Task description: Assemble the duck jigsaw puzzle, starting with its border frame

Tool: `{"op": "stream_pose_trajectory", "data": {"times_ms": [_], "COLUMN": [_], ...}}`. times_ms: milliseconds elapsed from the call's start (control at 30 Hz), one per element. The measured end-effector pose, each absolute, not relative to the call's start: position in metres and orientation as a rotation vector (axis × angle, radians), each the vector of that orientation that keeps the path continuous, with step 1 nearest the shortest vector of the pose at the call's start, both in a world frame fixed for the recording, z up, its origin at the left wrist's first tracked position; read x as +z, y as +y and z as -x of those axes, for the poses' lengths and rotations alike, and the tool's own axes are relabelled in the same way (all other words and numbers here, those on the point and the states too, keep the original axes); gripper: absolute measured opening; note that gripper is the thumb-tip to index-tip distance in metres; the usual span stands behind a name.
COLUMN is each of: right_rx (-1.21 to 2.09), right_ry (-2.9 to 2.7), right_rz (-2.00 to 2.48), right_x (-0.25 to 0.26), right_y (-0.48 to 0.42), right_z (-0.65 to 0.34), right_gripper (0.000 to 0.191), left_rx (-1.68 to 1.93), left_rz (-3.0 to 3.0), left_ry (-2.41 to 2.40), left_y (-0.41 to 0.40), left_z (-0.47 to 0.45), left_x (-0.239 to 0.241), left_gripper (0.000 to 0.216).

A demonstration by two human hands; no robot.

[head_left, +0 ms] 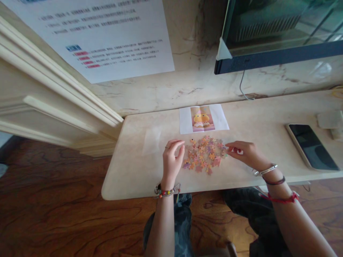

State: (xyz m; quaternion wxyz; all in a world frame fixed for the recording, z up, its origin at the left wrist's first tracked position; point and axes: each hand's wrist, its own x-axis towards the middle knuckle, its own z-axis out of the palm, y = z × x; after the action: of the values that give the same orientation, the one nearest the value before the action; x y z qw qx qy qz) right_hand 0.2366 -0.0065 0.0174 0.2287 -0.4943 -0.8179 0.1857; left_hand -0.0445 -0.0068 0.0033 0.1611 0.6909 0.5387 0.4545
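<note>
A loose pile of small jigsaw puzzle pieces [205, 154], mostly orange, pink and purple, lies on the pale table. At the left side of the pile is my left hand [173, 159], its fingers curved, with a gap between thumb and forefinger and nothing seen in it. My right hand [244, 152] reaches in from the right. Its thumb and fingers are pinched together at the pile's right edge; whatever they hold there is too small to make out. Behind the pile lies a creased white sheet with a printed picture [203, 118] of two yellow figures.
The table [128, 160] has a rounded left front corner. A phone-like device [312, 147] with a dark screen lies at the right, near a whitish object [330, 119]. Above hang a screen [281, 32] with a cable [242, 85] and a printed notice [107, 39].
</note>
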Motion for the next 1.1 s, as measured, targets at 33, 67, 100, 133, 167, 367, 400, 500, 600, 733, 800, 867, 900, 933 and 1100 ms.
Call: {"op": "stream_pose_trajectory", "data": {"times_ms": [33,67,100,133,167,367,400,500,600,733,800,867,900,933,1100], "right_rx": [0.478,0.453,0.437,0.427,0.423,0.440,0.446,0.484,0.552,0.605,0.624,0.634,0.637,0.642,0.678], "right_ry": [-2.239,-2.232,-2.228,-2.224,-2.220,-2.201,-2.193,-2.183,-2.213,-2.244,-2.242,-2.234,-2.233,-2.235,-2.257], "right_rz": [1.354,1.345,1.333,1.321,1.309,1.279,1.284,1.288,1.256,1.234,1.222,1.214,1.217,1.222,1.237], "right_x": [0.016,0.014,0.013,0.012,0.011,0.009,0.009,0.010,0.009,0.007,0.007,0.007,0.006,0.006,0.001], "right_y": [-0.008,-0.009,-0.009,-0.009,-0.008,-0.001,0.000,0.000,-0.001,-0.002,-0.003,-0.003,-0.003,-0.003,-0.002], "right_z": [-0.238,-0.239,-0.240,-0.241,-0.241,-0.239,-0.239,-0.237,-0.236,-0.238,-0.239,-0.240,-0.241,-0.241,-0.240], "right_gripper": [0.018,0.019,0.019,0.019,0.020,0.020,0.020,0.020,0.020,0.021,0.021,0.022,0.021,0.021,0.017], "left_rx": [1.298,1.300,1.303,1.304,1.304,1.210,1.178,1.109,1.093,1.035,1.007,0.993,0.987,0.983,0.960], "left_rz": [-1.984,-1.995,-2.002,-2.005,-2.008,-2.076,-2.101,-2.160,-2.163,-2.151,-2.149,-2.150,-2.149,-2.146,-2.135], "left_ry": [1.553,1.573,1.595,1.615,1.630,1.668,1.670,1.697,1.753,1.795,1.811,1.822,1.824,1.825,1.835], "left_y": [-0.008,-0.010,-0.011,-0.011,-0.011,-0.005,-0.004,-0.001,0.000,0.001,0.001,0.001,0.001,0.001,0.001], "left_z": [0.044,0.043,0.043,0.042,0.041,0.037,0.036,0.036,0.039,0.045,0.047,0.049,0.050,0.050,0.051], "left_x": [0.002,0.001,0.001,0.000,0.000,0.002,0.002,0.002,0.002,-0.002,-0.004,-0.006,-0.007,-0.007,-0.007], "left_gripper": [0.013,0.013,0.014,0.014,0.014,0.014,0.014,0.015,0.015,0.015,0.015,0.016,0.016,0.016,0.016]}}
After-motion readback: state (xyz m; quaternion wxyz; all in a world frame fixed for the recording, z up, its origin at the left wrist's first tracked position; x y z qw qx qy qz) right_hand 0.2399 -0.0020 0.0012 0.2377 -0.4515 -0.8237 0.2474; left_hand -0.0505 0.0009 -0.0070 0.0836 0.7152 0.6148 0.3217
